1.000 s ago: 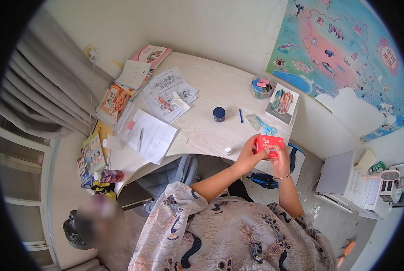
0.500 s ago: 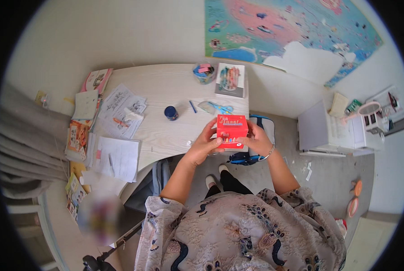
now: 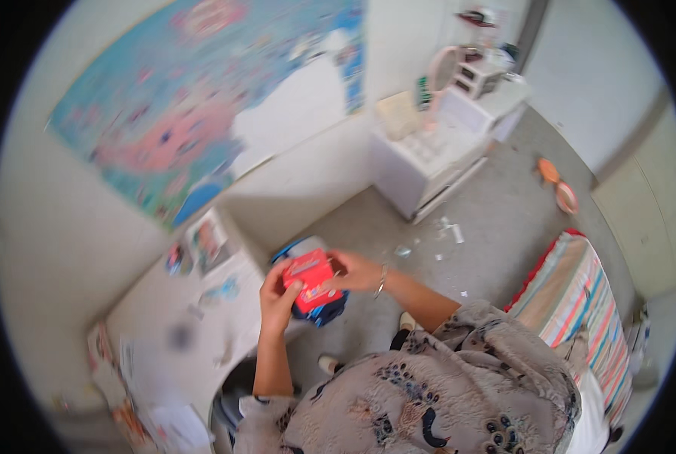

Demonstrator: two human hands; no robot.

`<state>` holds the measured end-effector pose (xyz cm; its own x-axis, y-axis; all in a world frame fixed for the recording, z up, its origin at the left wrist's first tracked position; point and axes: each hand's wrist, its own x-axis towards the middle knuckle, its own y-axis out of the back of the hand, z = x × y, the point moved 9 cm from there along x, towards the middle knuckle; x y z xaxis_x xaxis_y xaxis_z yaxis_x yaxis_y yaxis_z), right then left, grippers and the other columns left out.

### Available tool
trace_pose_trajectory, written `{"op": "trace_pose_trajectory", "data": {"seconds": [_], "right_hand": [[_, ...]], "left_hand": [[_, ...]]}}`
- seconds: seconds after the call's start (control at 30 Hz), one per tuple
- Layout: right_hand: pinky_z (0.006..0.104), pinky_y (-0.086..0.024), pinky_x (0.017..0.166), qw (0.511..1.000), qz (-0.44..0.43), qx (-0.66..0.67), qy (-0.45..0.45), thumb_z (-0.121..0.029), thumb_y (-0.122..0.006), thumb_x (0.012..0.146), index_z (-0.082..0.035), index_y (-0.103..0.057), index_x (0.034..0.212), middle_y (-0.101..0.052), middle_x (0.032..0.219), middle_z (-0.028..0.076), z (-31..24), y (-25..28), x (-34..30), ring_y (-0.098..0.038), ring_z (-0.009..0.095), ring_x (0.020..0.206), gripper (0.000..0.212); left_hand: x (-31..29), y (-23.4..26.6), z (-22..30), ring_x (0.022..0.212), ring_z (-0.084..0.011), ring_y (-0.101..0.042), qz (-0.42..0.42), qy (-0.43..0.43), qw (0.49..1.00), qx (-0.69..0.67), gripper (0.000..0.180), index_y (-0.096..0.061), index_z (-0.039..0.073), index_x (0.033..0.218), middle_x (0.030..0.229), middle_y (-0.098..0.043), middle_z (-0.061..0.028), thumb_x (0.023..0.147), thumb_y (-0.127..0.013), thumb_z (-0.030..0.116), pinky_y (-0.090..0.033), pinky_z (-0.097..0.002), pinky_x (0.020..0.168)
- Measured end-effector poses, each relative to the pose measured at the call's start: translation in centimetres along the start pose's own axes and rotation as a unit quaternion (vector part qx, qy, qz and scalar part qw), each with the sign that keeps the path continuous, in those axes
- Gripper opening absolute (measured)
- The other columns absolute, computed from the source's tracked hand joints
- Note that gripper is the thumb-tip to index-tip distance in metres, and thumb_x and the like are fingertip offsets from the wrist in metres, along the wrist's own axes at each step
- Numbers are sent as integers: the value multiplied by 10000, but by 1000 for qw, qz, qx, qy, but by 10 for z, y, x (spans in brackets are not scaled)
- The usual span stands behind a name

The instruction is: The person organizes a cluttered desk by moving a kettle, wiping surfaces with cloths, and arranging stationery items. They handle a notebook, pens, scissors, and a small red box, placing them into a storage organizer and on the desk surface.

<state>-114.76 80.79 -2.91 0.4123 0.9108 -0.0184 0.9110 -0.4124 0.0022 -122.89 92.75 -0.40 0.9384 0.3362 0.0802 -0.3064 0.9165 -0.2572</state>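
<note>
A small red box [image 3: 307,284] with bright printing is held up in front of me between both hands. My left hand [image 3: 276,301] grips its left side, the thumb across the front face. On the opposite side, the fingers of my right hand [image 3: 355,272] close on the edge; a bangle circles that wrist. Behind and below the box shows a blue and grey bag [image 3: 326,312]. The desk [image 3: 152,303] lies to the left, carrying blue scissors [image 3: 226,288], a dark jar [image 3: 181,337], a white box [image 3: 211,244] and a small container [image 3: 176,259], all blurred.
A white drawer cabinet [image 3: 406,170] stands ahead against the wall, with a round mirror [image 3: 445,69] on it. Scraps of paper [image 3: 456,232] and orange slippers [image 3: 556,185] lie on the floor. At right is a striped bed cover [image 3: 580,303].
My view has swung to the right, bringing the striped cover in and shifting the desk left. The red box stays in both hands, now tilted, away from the desk edge.
</note>
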Motion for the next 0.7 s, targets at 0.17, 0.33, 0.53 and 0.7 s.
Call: {"op": "trace_pose_trajectory", "data": {"seconds": [0.17,0.33,0.53,0.7], "right_hand": [[323,-471,857,989,145,-20,32,-230,-726,762,-17,-382,1288,-583,1104,112,-22,149,-90,-568,167,990,664],[328,-455,900,982,190,-21,2,-234,-746,740,-26,-402,1278,-580,1125,123,-12,269,-163,-561,182,1032,672],[329,-443,924,968,246,29,29,-196,-751,734,-14,-387,1285,-547,1188,129,-17,356,-193,-534,186,1090,685],[344,-437,923,971,237,31,5,-211,-744,738,-28,-383,1296,-544,1190,119,-9,421,-182,-520,188,1107,689]], "left_hand": [[58,-146,-47,1055,-156,-526,-48,26,998,-25,459,-474,-15,1228,1151,-555,-87,799,-634,16,-407,-302,928],[109,-273,-87,1090,-172,-513,-121,44,991,-31,602,-379,13,1323,1182,-534,-85,786,-651,39,-393,-322,954],[166,-344,-123,1079,-167,-517,-238,87,966,-45,595,-421,28,1283,1169,-540,-72,756,-694,80,-406,-324,939],[228,-382,-145,1066,-165,-521,-271,116,955,-3,533,-464,22,1219,1145,-550,-67,740,-694,64,-422,-327,920]]}}
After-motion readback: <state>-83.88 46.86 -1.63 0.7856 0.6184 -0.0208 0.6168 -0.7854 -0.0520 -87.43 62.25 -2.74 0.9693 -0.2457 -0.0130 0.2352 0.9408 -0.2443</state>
